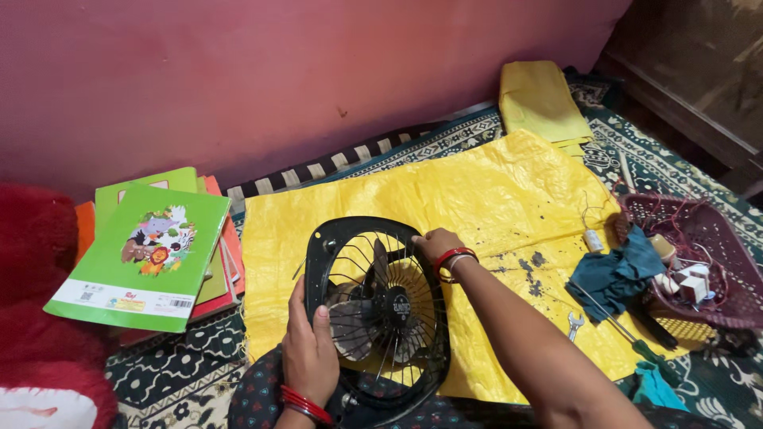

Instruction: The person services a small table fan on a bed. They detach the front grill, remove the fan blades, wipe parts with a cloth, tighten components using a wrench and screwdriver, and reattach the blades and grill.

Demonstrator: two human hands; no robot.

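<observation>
Fan (381, 310) gripped: left hand (308, 353) at frame, right hand (437, 242) at rim.

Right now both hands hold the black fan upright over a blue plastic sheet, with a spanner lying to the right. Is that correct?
Not quite: the sheet is yellow, not blue, as the head view shows. The rest stands: the left hand and right hand hold the black fan upright over it, and a spanner lies to the right.

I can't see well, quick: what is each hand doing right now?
Left hand: closed on the left rim of the black fan.
Right hand: fingers on the fan's upper right rim; a full grip cannot be told.
</observation>
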